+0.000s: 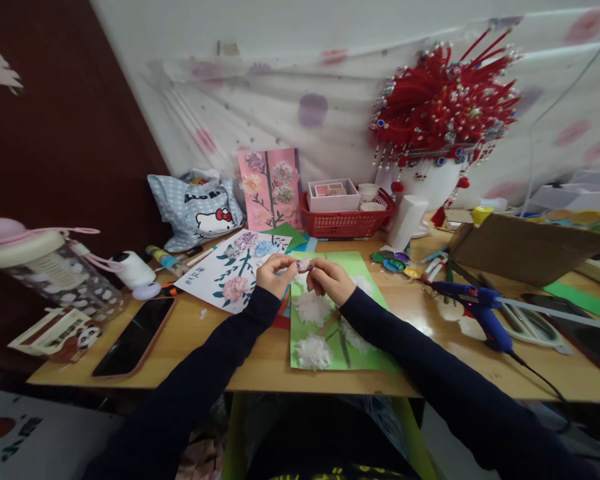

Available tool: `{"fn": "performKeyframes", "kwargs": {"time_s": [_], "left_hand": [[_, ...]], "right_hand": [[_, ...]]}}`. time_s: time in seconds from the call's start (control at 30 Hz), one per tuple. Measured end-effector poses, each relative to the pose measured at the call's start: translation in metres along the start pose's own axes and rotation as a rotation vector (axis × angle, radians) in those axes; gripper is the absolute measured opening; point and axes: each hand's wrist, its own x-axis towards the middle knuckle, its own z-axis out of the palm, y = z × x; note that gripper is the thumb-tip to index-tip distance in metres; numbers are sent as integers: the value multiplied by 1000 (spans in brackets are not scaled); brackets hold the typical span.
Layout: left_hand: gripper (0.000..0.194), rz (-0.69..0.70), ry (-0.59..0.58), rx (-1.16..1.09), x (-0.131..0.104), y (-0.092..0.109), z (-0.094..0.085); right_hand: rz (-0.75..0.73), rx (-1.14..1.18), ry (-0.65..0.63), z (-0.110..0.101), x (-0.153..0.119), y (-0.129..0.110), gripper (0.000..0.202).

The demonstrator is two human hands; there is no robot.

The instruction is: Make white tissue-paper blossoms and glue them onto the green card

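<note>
Both of my hands meet over the top of a green sheet of paper. My left hand and my right hand pinch a small piece of white tissue paper between their fingertips. On the green sheet lie several fluffy white paper flowers, along with dark painted stem strokes. My right forearm hides part of the sheet. Beside my left hand is a white sheet with flowers and leaves on it.
A blue hot glue gun with a cord lies to the right, near a cardboard piece. Phone and bottle are left. Behind stand a pink flower card, a red basket and a red headdress.
</note>
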Motion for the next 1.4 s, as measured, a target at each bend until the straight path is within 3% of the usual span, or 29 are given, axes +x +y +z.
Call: {"fn": "performKeyframes", "kwargs": {"time_s": [0.17,0.37,0.53,0.73,0.93,1.07,1.2,1.3,1.4], "left_hand": [[22,-200,64,-155,1,0,3],[31,-223,-108,-225,-5,-2,8],[29,-264,44,-145,-3,-2,4],[30,-367,199,-308,5,-4,4],[20,-542,325,-435,13,-7,2],[14,-658,266,-324,12,-11,1],[16,-745,184,-203,11,-20,1],[31,-619,170,-97,10,-23,-1],[38,-191,223,154,5,-15,-3]], "right_hand": [[-1,-12,14,-1,1,0,17],[-10,-15,5,0,0,-1,16],[-8,-34,1,0,0,-1,17],[21,-61,52,-1,1,0,18],[158,-42,222,-5,5,1,19],[277,79,350,-9,10,0,19],[321,221,330,-11,14,1,18],[303,265,284,-8,14,0,18],[272,259,260,-6,12,0,18]]}}
